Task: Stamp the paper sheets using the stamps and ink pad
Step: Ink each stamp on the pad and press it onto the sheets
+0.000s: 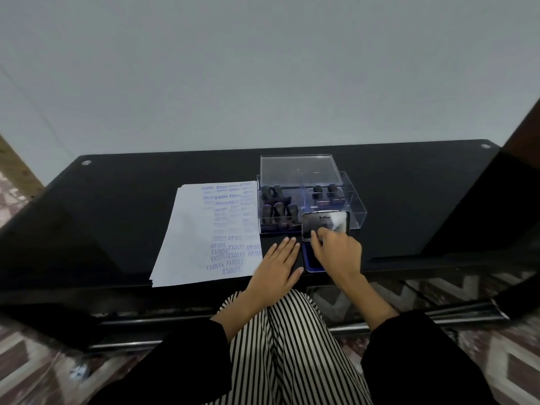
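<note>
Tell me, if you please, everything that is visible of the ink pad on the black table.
The ink pad is an open rectangular case. Its blue tray lies on the black table near the front edge, partly hidden by the right hand. The lid, shiny and metal-looking, printed Artline, stands raised at the far side, before the clear stamp box. The right hand's fingers touch the lid; the left hand lies flat beside the tray.

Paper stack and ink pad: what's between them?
The left hand, flat on the black table with fingers straight, lies between the paper stack and the ink pad. Shown in the head view.
</note>
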`<action>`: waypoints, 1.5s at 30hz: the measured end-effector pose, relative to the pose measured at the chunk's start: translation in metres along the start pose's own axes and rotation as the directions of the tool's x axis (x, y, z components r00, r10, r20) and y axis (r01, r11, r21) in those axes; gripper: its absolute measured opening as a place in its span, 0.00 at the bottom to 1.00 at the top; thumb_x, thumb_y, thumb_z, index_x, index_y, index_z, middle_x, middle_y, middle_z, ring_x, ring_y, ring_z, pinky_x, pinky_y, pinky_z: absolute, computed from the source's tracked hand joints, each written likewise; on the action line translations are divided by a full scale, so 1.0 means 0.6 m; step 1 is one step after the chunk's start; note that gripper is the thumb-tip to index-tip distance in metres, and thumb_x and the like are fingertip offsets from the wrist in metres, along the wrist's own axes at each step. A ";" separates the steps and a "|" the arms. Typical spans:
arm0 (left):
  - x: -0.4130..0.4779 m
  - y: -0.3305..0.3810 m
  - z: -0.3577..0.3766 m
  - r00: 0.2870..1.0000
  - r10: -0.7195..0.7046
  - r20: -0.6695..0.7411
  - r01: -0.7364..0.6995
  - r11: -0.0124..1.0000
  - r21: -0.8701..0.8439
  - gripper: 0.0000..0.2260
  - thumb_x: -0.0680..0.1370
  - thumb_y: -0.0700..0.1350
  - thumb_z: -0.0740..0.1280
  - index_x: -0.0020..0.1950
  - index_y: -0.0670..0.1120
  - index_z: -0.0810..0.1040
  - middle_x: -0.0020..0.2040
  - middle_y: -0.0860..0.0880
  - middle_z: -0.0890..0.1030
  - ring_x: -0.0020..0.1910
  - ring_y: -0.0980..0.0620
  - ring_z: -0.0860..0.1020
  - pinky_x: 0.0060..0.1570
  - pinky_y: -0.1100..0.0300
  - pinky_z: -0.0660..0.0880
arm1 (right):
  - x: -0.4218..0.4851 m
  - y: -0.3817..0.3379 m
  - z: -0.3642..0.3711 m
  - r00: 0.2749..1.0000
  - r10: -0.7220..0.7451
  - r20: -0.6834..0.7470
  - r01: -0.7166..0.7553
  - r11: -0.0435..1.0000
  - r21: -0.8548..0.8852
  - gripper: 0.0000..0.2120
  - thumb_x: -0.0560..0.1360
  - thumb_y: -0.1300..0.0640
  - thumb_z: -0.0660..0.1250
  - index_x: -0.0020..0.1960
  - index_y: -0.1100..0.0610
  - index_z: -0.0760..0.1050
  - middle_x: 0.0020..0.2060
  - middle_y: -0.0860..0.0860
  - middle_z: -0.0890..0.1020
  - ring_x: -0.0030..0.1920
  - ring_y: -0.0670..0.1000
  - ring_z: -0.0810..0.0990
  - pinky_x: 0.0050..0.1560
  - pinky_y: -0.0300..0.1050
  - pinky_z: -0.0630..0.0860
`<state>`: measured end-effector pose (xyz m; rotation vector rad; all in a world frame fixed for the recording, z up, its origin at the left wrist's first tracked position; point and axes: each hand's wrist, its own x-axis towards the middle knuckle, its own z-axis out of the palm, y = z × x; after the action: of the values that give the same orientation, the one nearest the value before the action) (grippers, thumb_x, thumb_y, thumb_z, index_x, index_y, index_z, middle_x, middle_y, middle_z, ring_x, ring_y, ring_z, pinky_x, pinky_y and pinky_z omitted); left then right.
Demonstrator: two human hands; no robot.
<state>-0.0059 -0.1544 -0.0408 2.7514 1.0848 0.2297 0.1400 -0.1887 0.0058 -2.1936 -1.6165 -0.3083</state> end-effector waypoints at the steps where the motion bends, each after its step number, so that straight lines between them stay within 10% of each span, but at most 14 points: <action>1: 0.000 0.000 0.000 1.000 -0.001 -0.001 0.001 1.000 0.006 0.41 0.70 0.63 0.28 0.77 0.44 0.47 0.78 0.48 0.48 0.77 0.54 0.43 0.71 0.61 0.35 | -0.001 0.000 0.001 1.000 0.002 -0.022 -0.002 1.000 -0.001 0.18 0.69 0.57 0.74 0.25 0.56 0.70 0.17 0.51 0.71 0.15 0.51 0.70 0.22 0.30 0.44; 6: 0.000 0.000 0.004 1.000 0.010 -0.014 -0.010 0.999 0.030 0.42 0.69 0.63 0.25 0.77 0.44 0.47 0.78 0.48 0.48 0.77 0.53 0.43 0.71 0.61 0.34 | 0.007 0.001 0.014 0.999 0.008 -0.052 -0.008 1.000 -0.003 0.16 0.69 0.59 0.73 0.26 0.56 0.72 0.16 0.51 0.72 0.15 0.51 0.70 0.20 0.31 0.50; 11: 0.002 -0.003 0.010 0.999 0.017 -0.032 -0.017 1.000 0.016 0.43 0.69 0.64 0.24 0.77 0.43 0.48 0.78 0.47 0.49 0.77 0.52 0.44 0.71 0.61 0.34 | 0.036 0.003 0.023 0.995 0.049 0.088 -0.047 0.999 -0.021 0.14 0.79 0.55 0.58 0.41 0.59 0.79 0.34 0.56 0.82 0.35 0.57 0.81 0.31 0.43 0.67; 18: 0.003 -0.003 0.012 0.999 0.025 -0.033 -0.024 0.999 0.027 0.42 0.71 0.64 0.25 0.76 0.43 0.49 0.78 0.46 0.50 0.77 0.51 0.45 0.69 0.56 0.31 | 0.025 0.005 0.038 0.982 -0.014 -0.186 0.020 0.999 0.029 0.16 0.62 0.64 0.77 0.24 0.57 0.71 0.15 0.50 0.70 0.14 0.50 0.68 0.19 0.34 0.59; 25: 0.001 -0.007 0.014 0.999 -0.022 0.038 0.020 0.997 0.070 0.31 0.82 0.56 0.38 0.68 0.41 0.71 0.68 0.44 0.73 0.68 0.48 0.70 0.67 0.48 0.59 | 0.012 0.009 0.043 0.957 -0.084 -0.278 0.096 0.995 0.028 0.15 0.65 0.63 0.75 0.27 0.57 0.71 0.17 0.49 0.70 0.16 0.48 0.67 0.17 0.36 0.62; 31: 0.001 -0.004 0.011 1.000 0.020 -0.007 -0.019 0.999 0.046 0.38 0.76 0.62 0.29 0.75 0.41 0.56 0.76 0.44 0.58 0.76 0.48 0.54 0.71 0.49 0.40 | -0.003 0.012 0.046 0.920 -0.104 -0.378 0.138 0.989 0.062 0.16 0.74 0.57 0.60 0.27 0.56 0.69 0.18 0.48 0.69 0.16 0.46 0.65 0.20 0.34 0.57; 45: 0.003 -0.007 0.014 0.999 0.021 -0.026 -0.020 1.000 0.021 0.40 0.72 0.63 0.27 0.77 0.43 0.50 0.78 0.46 0.50 0.77 0.51 0.45 0.70 0.56 0.32 | 0.013 0.007 0.044 0.947 -0.105 -0.305 0.121 0.992 0.035 0.17 0.62 0.65 0.77 0.25 0.57 0.69 0.16 0.49 0.69 0.15 0.48 0.65 0.18 0.34 0.57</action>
<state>-0.0058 -0.1514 -0.0496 2.7871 1.0717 0.2596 0.1449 -0.1715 -0.0153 -1.9072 -1.5598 -0.5969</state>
